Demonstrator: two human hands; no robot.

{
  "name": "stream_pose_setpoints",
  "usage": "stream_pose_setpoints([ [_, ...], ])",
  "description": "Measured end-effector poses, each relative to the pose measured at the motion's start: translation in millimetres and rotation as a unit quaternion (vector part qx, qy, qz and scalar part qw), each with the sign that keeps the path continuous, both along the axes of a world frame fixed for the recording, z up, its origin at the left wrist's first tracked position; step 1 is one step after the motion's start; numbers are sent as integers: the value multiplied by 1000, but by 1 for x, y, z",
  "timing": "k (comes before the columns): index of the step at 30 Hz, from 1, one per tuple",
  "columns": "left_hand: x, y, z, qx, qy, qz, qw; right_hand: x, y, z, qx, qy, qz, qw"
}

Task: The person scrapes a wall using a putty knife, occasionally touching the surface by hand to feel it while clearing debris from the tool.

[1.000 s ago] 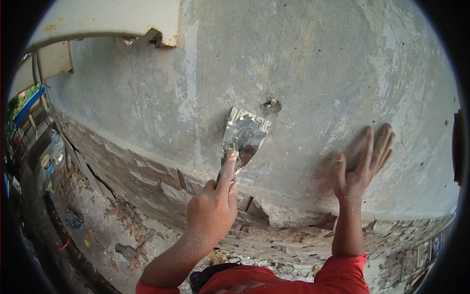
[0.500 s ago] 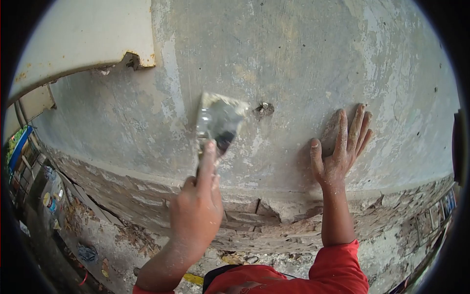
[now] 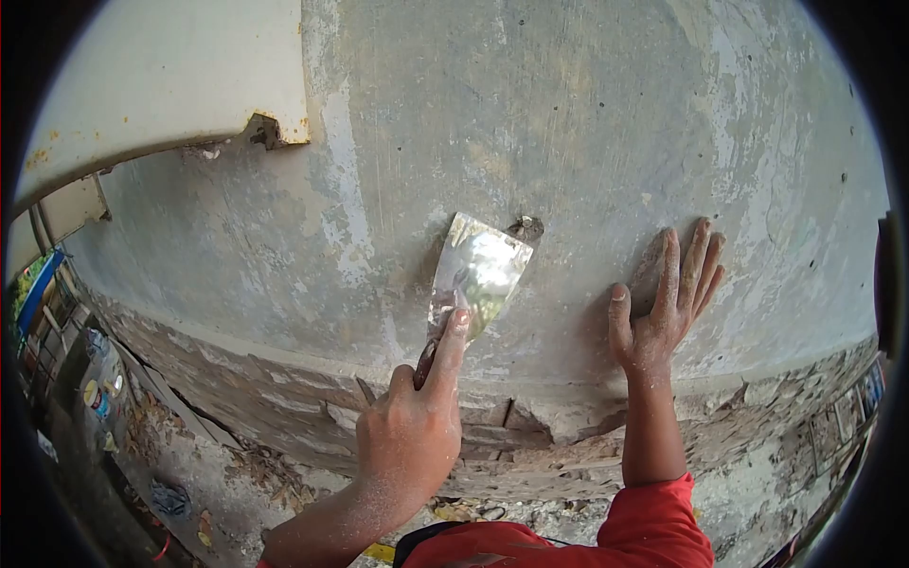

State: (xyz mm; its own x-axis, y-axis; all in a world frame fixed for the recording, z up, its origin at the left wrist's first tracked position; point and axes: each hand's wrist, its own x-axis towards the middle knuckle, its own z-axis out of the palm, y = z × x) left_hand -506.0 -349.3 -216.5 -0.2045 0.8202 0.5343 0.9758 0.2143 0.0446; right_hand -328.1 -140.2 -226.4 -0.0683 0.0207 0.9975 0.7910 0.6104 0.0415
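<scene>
My left hand is wrapped around the handle of a putty knife, with the index finger stretched along the shiny metal blade. The wide edge of the blade points up and lies against the grey wall. Just beyond the blade's upper right corner is a small rough hole in the plaster. To the right, my right hand rests on the wall, fingers extended and thumb apart, holding nothing. Pale dust coats both hands. Most of the handle is hidden inside my left hand.
A pale, rust-spotted panel juts out at the upper left. Below the plaster runs a rough, broken masonry ledge. Debris and dry leaves lie on the ground, with a crumpled dark bag at the lower left.
My left hand and the putty knife have shifted right and slightly down in view, bringing the blade close to the hole. My right hand stays on the wall.
</scene>
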Motion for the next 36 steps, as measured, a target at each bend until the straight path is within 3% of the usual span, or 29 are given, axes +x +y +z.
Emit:
stream_pose_setpoints([
  [4,4,2,10,39,-46,-25,998,2,-3,2,-10,-4,-2,1000],
  [9,-15,8,-38,116,-78,-16,990,1,-3,1,-15,-12,-11,1000],
  [12,-16,2,-21,76,-146,-4,986,-2,-3,-1,-26,-11,-31,999],
  [15,-29,8,-15,149,-148,-6,978,-11,-5,-7,-22,-14,-34,999],
  [21,-33,-10,-70,142,-180,9,973,-37,-40,-40,-45,-98,21,994],
  [25,-73,-30,-65,107,-211,35,971,-58,-72,-47,-52,-189,65,978],
  [27,-100,-44,-57,114,-292,52,948,-77,-86,-51,-70,-218,124,965],
  [29,-127,-56,-70,154,-273,54,948,-109,-100,-58,-60,-226,104,967],
  [31,-148,-80,-72,75,-335,80,936,-147,-118,-58,-68,-240,182,951],
  [36,-201,-102,-50,38,-278,35,959,-250,-155,-21,-100,-232,196,948],
])
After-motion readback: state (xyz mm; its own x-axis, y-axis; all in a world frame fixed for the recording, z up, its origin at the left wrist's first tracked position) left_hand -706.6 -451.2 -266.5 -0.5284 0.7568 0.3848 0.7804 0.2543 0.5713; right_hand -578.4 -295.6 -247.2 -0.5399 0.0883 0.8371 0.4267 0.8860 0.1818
